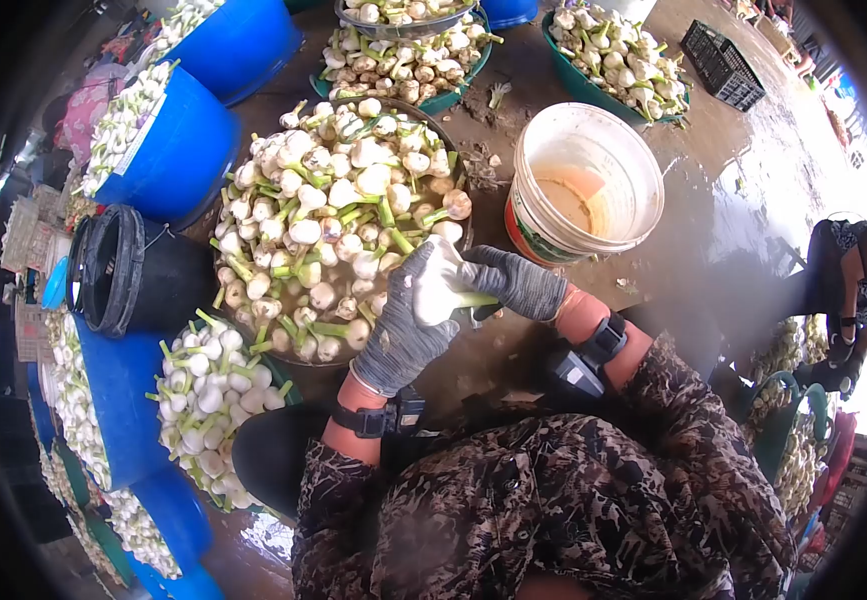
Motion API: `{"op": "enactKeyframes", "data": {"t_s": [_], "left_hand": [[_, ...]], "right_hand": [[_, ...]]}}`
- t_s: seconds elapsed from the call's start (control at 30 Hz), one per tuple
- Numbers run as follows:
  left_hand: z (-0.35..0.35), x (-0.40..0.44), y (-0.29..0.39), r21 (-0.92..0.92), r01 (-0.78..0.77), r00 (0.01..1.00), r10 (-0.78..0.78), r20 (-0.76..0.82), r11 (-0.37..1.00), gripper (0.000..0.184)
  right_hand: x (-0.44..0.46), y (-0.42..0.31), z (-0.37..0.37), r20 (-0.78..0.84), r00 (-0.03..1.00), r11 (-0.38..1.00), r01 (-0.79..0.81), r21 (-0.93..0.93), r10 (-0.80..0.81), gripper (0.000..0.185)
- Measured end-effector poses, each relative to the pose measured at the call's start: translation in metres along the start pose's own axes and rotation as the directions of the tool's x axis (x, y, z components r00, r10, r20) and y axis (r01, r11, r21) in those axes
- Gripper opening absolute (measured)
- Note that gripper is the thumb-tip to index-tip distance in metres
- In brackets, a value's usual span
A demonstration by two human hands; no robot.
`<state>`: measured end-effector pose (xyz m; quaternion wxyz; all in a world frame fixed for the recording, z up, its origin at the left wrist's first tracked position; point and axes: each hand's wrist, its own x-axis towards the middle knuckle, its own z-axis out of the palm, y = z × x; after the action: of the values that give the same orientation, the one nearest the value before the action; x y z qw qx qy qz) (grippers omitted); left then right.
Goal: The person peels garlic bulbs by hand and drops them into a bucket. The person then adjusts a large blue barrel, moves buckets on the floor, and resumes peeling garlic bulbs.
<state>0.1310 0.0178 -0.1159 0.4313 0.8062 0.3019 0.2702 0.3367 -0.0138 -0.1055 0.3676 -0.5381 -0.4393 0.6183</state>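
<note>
Garlic bulb (436,290), 1, pale, stem on: frame centre, clasped in gloved left hand (400,345), gloved right hand (518,284) pressed to its right side. Progress, judged: under way; whiter heap (215,395), left of centre, seemingly done; browner bulbs (308,190) in wide basin (451,142), murky water, seemingly left. White bucket (598,150), upper right: tan residue. Blue tubs (188,150), 2, upper left: heaped bulbs.

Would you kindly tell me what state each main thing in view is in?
Garlic bulb: held, stem attached
Left hand: gloved, gripping the bulb
Right hand: gloved, against the bulb
White bucket: uncovered, brownish inside bottom
Garlic heap: uncovered, partly in murky water
Left-side blue tubs: heaped with garlic
</note>
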Motion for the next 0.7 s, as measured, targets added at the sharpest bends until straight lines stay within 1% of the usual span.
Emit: {"op": "enactKeyframes", "data": {"t_s": [0.03,0.07,0.1,0.13,0.17,0.2,0.23,0.27,0.3,0.33,0.37,0.4,0.43,0.47,0.5,0.53,0.57,0.6,0.63,0.67,0.7], "left_hand": [[0.002,0.003,0.000,-0.027,0.011,0.999,-0.011,-0.036,1.000,0.089],[0.007,0.006,-0.007,-0.035,0.035,0.998,-0.037,-0.058,0.999,0.081],[0.009,0.009,-0.010,-0.044,0.033,0.998,-0.035,-0.054,0.999,0.081],[0.011,0.012,-0.012,-0.152,0.119,0.991,-0.127,-0.039,0.981,0.074],[0.013,0.014,-0.015,-0.255,0.206,0.976,-0.216,-0.010,0.945,0.068],[0.014,0.017,-0.018,-0.329,0.168,0.986,-0.166,0.034,0.929,0.059],[0.015,0.017,-0.018,-0.336,0.173,0.985,-0.167,0.045,0.926,0.059],[0.016,0.016,-0.017,-0.402,0.177,0.984,-0.172,0.048,0.898,0.058],[0.016,0.017,-0.016,-0.464,0.180,0.983,-0.177,0.050,0.867,0.057],[0.018,0.016,-0.021,-0.476,0.115,0.992,-0.129,0.003,0.872,0.053],[0.019,0.013,-0.023,-0.478,0.116,0.992,-0.128,0.008,0.870,0.053],[0.021,0.008,-0.024,-0.720,0.224,0.972,-0.202,0.118,0.657,0.050],[0.022,0.006,-0.027,-0.873,0.317,0.941,-0.236,0.242,0.370,0.046],[0.027,0.003,-0.049,-0.379,0.051,0.998,-0.039,0.041,0.924,0.039],[0.022,0.003,-0.050,-0.382,0.051,0.999,-0.040,0.036,0.923,0.039],[0.017,0.003,-0.047,-0.698,0.175,0.978,-0.203,0.044,0.694,0.037],[0.014,0.003,-0.046,-0.907,0.238,0.932,-0.344,0.113,0.348,0.035],[0.008,0.002,-0.048,-0.920,0.151,0.926,-0.378,0.004,0.362,0.035],[0.003,0.002,-0.050,-0.921,0.065,0.907,-0.407,-0.106,0.385,0.034],[0.002,0.003,-0.051,-0.904,0.041,0.890,-0.427,-0.161,0.425,0.034],[0.002,0.003,-0.052,-0.885,0.020,0.867,-0.450,-0.216,0.465,0.034]], "right_hand": [[-0.006,-0.007,0.000,0.055,0.988,0.982,-0.151,0.117,0.146,0.034],[-0.006,0.001,-0.002,0.079,0.993,0.996,-0.084,-0.006,0.084,0.035],[-0.006,0.007,-0.002,0.072,0.993,0.996,-0.090,-0.008,0.090,0.035],[-0.006,0.013,0.000,-0.030,0.998,0.992,0.060,-0.107,-0.064,0.035],[-0.005,0.017,0.001,-0.114,0.968,0.956,0.196,-0.217,-0.224,0.035],[-0.006,0.018,-0.004,-0.093,0.977,0.970,0.173,-0.171,-0.191,0.037],[-0.003,0.021,-0.009,-0.102,0.978,0.972,0.163,-0.169,-0.182,0.037],[0.003,0.025,-0.014,-0.160,0.987,0.990,-0.039,-0.139,0.016,0.037],[0.005,0.028,-0.017,-0.209,0.955,0.967,-0.235,-0.096,0.211,0.037],[0.003,0.024,-0.018,-0.192,0.942,0.957,-0.251,0.142,0.276,0.038],[0.004,0.029,-0.020,-0.197,0.940,0.957,-0.253,0.144,0.278,0.038],[0.007,0.036,-0.023,-0.209,0.940,0.962,-0.272,0.024,0.271,0.037],[0.009,0.038,-0.025,-0.217,0.940,0.952,-0.288,-0.099,0.262,0.036],[0.007,0.037,-0.026,-0.210,0.927,0.924,-0.346,-0.161,0.310,0.041],[0.009,0.053,-0.031,-0.209,0.927,0.923,-0.348,-0.167,0.312,0.041],[0.014,0.081,-0.040,-0.215,0.953,0.770,-0.298,-0.564,0.211,0.044],[0.016,0.099,-0.044,-0.177,0.977,0.471,-0.212,-0.856,0.118,0.047],[0.015,0.103,-0.043,-0.083,0.937,0.574,-0.276,-0.771,0.339,0.056],[0.009,0.097,-0.030,-0.081,0.937,0.568,-0.274,-0.776,0.341,0.056],[-0.001,0.090,-0.013,-0.193,0.980,0.505,-0.193,-0.841,0.053,0.050],[-0.004,0.079,0.001,-0.251,0.936,0.418,-0.131,-0.899,-0.248,0.045]]}}
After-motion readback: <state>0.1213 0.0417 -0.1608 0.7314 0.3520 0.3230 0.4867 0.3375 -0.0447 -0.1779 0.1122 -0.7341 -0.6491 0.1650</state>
